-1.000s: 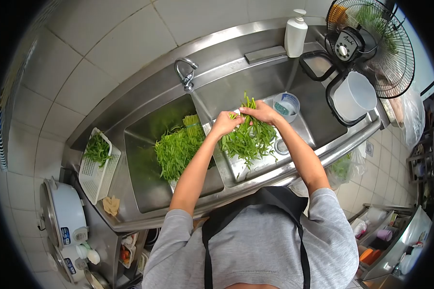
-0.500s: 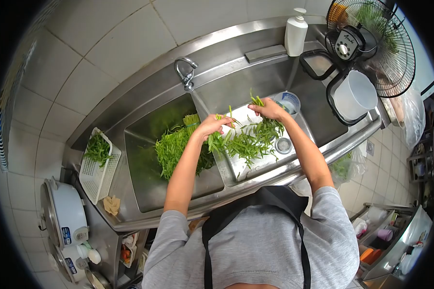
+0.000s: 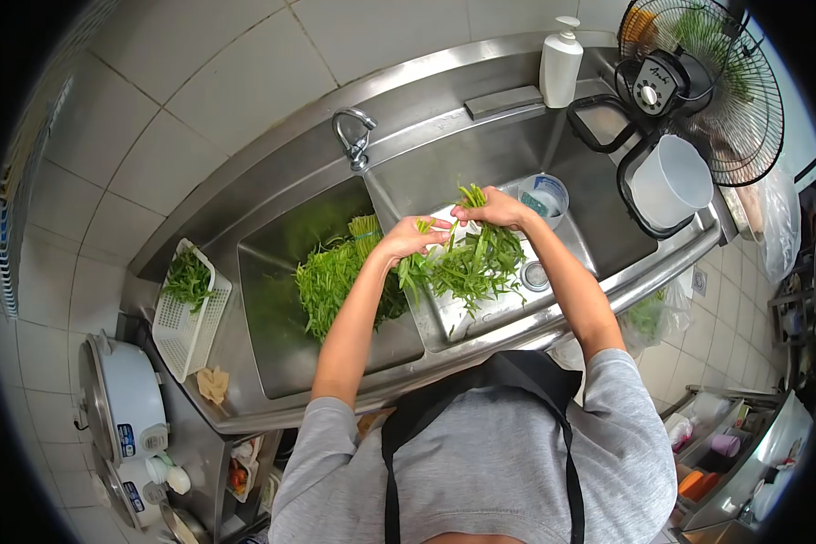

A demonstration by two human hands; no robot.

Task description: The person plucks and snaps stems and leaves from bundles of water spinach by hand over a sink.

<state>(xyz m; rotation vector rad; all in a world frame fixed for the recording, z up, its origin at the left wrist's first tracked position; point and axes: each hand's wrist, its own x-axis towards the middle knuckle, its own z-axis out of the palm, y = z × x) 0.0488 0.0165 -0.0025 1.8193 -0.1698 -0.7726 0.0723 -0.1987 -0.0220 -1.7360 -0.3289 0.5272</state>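
"Kitchen, tiled wall (image 3: pixel 236 82) on the far side, steel sink (image 3: pixel 265 335) w/ 2 basins. What's the L hand (image 3: pixel 413 239) got?"

"A few leafy stems (image 3: pixel 414 270) — gripped lightly, leaves hanging nr the divider."

"And the R hand (image 3: pixel 499 209)?"

"Closed round a bigger bunch of greens (image 3: pixel 477 272), stalks up, leaves drooping over the R basin. Hands v. close; can't tell if they touch."

"Other stuff?"

"Big banded bundle (image 3: pixel 337 286) in the L basin, more leaves (image 3: pixel 188 280) in a white basket (image 3: pixel 176 340) left of it. Tub (image 3: pixel 554 188) just right of the R hand — faucet (image 3: pixel 356 148) on the far rim."
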